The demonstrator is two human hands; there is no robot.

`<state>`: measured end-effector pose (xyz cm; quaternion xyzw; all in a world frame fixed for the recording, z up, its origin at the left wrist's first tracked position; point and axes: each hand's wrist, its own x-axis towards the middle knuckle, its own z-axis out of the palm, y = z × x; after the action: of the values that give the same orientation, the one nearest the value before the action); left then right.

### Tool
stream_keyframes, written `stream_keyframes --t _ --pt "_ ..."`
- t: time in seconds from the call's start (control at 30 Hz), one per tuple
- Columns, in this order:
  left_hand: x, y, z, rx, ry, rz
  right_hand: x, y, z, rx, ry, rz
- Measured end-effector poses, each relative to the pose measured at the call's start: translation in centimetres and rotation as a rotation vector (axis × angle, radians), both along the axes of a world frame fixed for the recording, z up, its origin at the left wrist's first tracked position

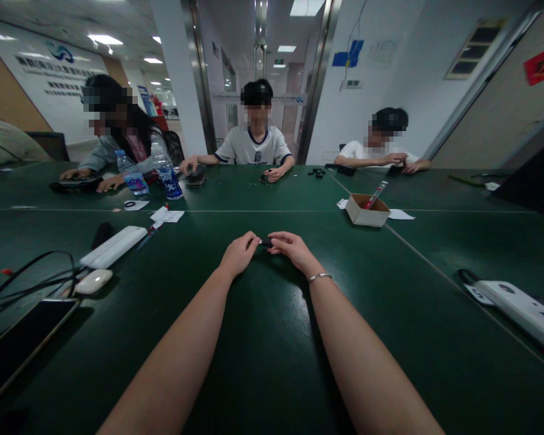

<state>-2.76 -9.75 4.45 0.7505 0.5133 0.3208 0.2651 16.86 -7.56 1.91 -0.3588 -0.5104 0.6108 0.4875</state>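
A small black object (266, 242) with a bright tip at its left end is held between my two hands, just above or on the green table (263, 338). My left hand (241, 252) pinches the bright tip between thumb and fingers. From the other side, my right hand (292, 249) grips the black body with its fingertips. The fingers partly cover the object, and it is too small to tell its exact kind. A bracelet (320, 277) circles my right wrist.
To the left lie a phone (29, 338), a white earbud case (94, 281), a white power strip (113, 248) and black cables. An open cardboard box (367, 216) stands ahead right; a white device (526, 308) lies right. Two bottles (167, 175) and several people are across the table.
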Motion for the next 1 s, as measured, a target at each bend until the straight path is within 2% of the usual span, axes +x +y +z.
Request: stream_keyframes --t 0.13,0.4,0.7,1.0 --pt "-0.03 -0.09 0.1 -0.013 0.002 -0.002 0.01 -0.1 0.1 0.013 -0.007 0.011" --pt "-0.08 0.34 -0.73 -0.047 -0.029 0.036 -0.02 -0.11 0.12 0.019 0.017 0.036" --pt "0.01 0.14 -0.51 -0.055 -0.028 0.116 -0.11 -0.24 0.26 0.037 0.004 0.048" --pt "-0.07 0.46 -0.72 -0.078 -0.021 0.129 -0.05 -0.33 0.37 0.05 -0.027 0.066"
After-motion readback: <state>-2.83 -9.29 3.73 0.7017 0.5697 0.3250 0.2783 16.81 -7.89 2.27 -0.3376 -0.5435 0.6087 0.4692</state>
